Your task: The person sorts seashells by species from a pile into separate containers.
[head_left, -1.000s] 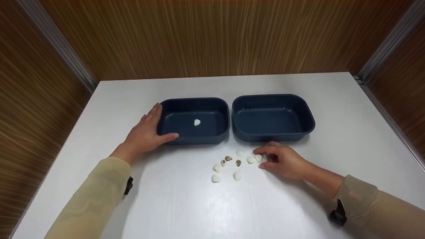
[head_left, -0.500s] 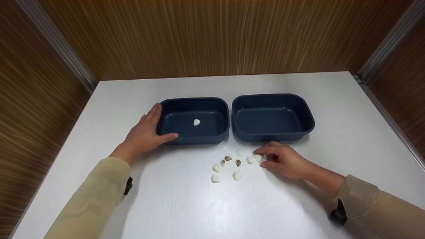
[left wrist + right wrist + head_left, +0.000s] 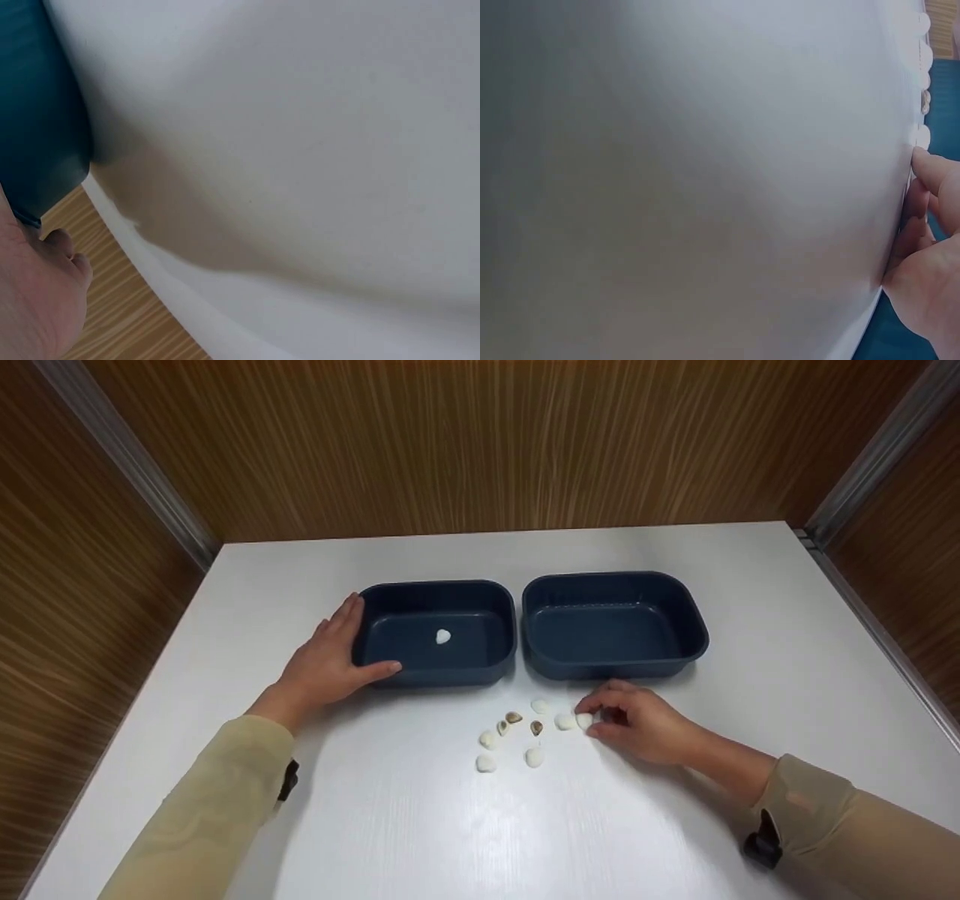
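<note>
My left hand lies against the left end of the left dark blue bin, its fingers straight along the side and the thumb over the front rim. One white seashell lies on that bin's floor. In front of the right bin, my right hand pinches a white shell at the table top between thumb and forefinger; the other fingers are curled. Left of it is another white shell. Several more white shells and brown-patterned shells are scattered further left.
The right dark blue bin stands close beside the left one, with no shells visible inside. Both are on a white table. Wood-grain panels rise behind the table and at both sides.
The shell at my right fingertips has shifted slightly toward me, and the forefinger has come down closer to the thumb. My left hand keeps its place on the bin.
</note>
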Motion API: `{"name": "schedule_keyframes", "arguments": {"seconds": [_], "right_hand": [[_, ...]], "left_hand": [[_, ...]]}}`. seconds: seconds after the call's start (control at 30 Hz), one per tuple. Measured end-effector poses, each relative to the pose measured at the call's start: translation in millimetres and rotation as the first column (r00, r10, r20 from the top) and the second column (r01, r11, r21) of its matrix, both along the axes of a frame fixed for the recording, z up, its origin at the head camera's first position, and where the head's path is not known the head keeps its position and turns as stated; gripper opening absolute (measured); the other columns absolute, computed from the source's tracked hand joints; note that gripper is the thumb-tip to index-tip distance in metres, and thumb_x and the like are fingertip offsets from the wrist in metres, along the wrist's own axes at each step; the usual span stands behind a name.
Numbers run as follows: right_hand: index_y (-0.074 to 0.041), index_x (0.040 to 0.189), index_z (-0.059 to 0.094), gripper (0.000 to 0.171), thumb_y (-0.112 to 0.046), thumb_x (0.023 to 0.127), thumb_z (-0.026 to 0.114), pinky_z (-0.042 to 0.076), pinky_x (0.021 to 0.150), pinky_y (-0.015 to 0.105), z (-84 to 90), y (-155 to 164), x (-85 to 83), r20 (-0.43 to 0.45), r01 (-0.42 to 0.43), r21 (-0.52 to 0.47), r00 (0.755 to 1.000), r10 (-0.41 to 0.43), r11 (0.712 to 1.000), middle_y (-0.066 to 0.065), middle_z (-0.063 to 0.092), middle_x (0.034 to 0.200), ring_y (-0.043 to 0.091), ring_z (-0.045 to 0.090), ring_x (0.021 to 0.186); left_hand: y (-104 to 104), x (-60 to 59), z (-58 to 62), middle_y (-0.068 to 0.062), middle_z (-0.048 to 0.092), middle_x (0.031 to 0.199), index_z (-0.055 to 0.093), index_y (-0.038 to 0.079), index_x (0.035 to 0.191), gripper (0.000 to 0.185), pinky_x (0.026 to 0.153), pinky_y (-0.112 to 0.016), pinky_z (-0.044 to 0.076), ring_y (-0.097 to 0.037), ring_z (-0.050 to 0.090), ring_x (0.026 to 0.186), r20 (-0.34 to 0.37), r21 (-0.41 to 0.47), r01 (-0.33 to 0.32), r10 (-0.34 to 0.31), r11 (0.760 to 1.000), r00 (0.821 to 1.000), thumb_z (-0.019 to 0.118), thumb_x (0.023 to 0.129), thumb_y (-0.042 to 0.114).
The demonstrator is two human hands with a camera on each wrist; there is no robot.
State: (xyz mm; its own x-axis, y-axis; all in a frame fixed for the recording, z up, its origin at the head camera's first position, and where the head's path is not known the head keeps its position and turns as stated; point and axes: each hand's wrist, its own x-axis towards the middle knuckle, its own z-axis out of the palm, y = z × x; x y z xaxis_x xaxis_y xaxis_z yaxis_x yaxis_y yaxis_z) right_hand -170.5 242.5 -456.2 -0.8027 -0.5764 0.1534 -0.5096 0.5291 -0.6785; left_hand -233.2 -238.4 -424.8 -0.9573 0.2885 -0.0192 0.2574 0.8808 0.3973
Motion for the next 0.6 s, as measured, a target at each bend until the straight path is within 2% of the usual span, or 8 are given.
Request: {"name": "schedule_keyframes", "arguments": {"seconds": [0.3, 0.6], "right_hand": [[-0.012, 0.108, 0.074, 0.025, 0.002, 0.089, 0.082, 0.045, 0.07, 0.021, -3.0, 0.0, -1.4, -0.002, -0.007, -0.047, 1.0, 0.007, 0.999, 0.003, 0.064, 0.095, 0.02, 0.057, 0.083], [-0.01, 0.109, 0.073, 0.021, 0.001, 0.092, 0.08, 0.049, 0.072, 0.021, -1.8, 0.1, -0.6, 0.084, -0.015, -0.11, 0.996, 0.024, 0.994, 0.001, 0.068, 0.096, 0.016, 0.06, 0.084]], "left_hand": [[-0.8, -0.6, -1.2, -0.007, -0.003, 0.179, -0.002, 0.008, 0.171, 0.124, 0.131, -0.051, 0.009, -0.035, 0.008, 0.163, 0.007, -0.023, -0.002, 0.002, 1.0, 1.0, 0.059, 0.091, 0.082], [-0.1, 1.3, 0.1, -0.007, -0.003, 0.179, 0.0, 0.008, 0.171, 0.123, 0.13, -0.053, 0.011, -0.036, 0.008, 0.163, 0.007, -0.018, -0.004, 0.004, 1.0, 1.0, 0.058, 0.092, 0.081]]}}
